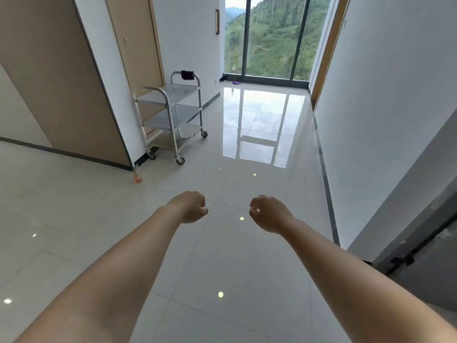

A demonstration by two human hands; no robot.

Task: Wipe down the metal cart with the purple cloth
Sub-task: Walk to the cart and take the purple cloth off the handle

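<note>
While both arms reach out over the tiled floor [247, 263], the left hand [189, 206] and right hand [268, 212] hang loosely curled, holding nothing. Metal cart [170, 112] stands well ahead by the left wall, w/ a dark cloth [187, 75] draped over its handle; colour looks purple-ish, hard to tell. Window [272, 38] beyond.

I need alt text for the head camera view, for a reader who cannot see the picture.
Two bare forearms reach forward over a glossy tiled floor, left hand and right hand loosely curled and holding nothing. Ahead on the left, a three-shelf metal cart stands against the wall, a dark cloth draped over its handle. A tall window shows green hills.
</note>
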